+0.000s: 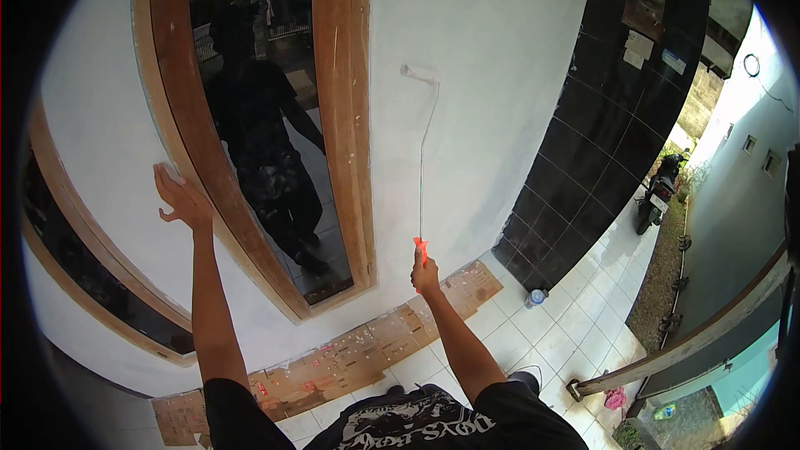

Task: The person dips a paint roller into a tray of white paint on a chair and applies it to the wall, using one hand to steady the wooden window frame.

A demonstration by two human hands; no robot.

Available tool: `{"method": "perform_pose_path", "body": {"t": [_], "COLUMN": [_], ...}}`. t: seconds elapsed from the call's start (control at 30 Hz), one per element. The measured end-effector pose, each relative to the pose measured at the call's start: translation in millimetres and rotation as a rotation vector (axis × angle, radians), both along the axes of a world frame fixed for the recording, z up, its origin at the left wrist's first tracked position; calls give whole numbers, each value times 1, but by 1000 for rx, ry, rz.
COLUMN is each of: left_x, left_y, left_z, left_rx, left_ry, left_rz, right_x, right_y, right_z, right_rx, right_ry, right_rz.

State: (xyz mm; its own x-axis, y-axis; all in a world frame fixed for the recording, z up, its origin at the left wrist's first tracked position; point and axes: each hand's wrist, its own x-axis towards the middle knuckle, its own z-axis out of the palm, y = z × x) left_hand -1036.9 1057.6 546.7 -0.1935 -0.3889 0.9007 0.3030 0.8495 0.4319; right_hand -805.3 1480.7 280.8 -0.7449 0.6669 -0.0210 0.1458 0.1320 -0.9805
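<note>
My right hand [425, 272] is closed round the orange handle of a paint roller [422, 175]. The roller's long wire frame runs upward, and its small roller head [419, 74] lies against the white wall [467, 25], right of the window. My left hand [183, 197] is raised with its fingers spread, at the white wall beside the left edge of the wooden window frame [343, 117]. Nothing shows in it. Dark glass [267, 100] inside the frame reflects a person.
Paint-spattered cardboard [367, 350] lies along the wall's foot on white floor tiles [562, 342]. A small container [536, 297] stands near the black tiled column [583, 142]. Farther right are a motorcycle [658, 192], a wooden beam [692, 342] and a pink cloth [615, 399].
</note>
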Motion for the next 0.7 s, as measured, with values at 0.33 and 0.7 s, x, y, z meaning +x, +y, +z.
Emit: {"method": "perform_pose_path", "body": {"t": [0.33,0.7], "left_x": [300,803], "left_y": [-152,-218], "left_z": [-474,-487], "left_rx": [27,856], "left_ry": [-1527,-2101], "left_rz": [-351,-99], "right_x": [206,412], "right_y": [-23,-89], "right_z": [-76,-191], "right_rx": [303,362], "right_ry": [-512,-577], "right_rz": [94,361]}}
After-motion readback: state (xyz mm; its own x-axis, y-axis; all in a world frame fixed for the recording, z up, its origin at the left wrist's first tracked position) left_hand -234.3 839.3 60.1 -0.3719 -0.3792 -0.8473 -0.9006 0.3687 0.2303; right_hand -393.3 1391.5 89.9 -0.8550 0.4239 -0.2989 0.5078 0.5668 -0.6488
